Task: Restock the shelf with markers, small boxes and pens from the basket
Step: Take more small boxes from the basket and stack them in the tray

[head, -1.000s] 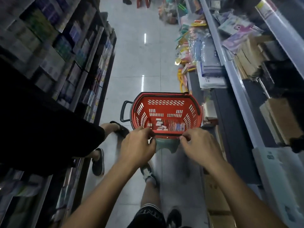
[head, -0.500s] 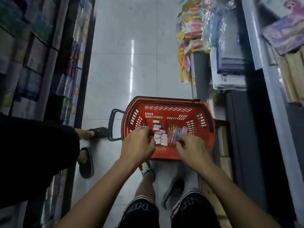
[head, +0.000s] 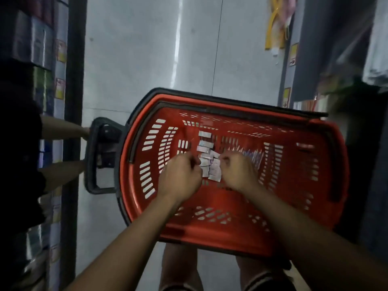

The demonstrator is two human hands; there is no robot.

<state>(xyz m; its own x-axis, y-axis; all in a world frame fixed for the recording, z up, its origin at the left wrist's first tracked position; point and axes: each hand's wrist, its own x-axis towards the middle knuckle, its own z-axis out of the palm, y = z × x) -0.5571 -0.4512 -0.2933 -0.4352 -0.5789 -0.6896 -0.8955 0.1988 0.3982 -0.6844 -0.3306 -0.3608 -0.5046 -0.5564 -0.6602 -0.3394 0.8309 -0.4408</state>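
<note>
Both hands now deep inside basket point(head: 327, 185), fingers curled over small boxes point(head: 210, 164); grasp unclear.

A red slotted basket point(head: 231, 208) with dark handles fills my view above the aisle floor. On its bottom, small pale boxes point(head: 206, 159) lie in a loose heap at centre; just to their right, thin pens point(head: 255, 157) lie side by side, blurred.
</note>
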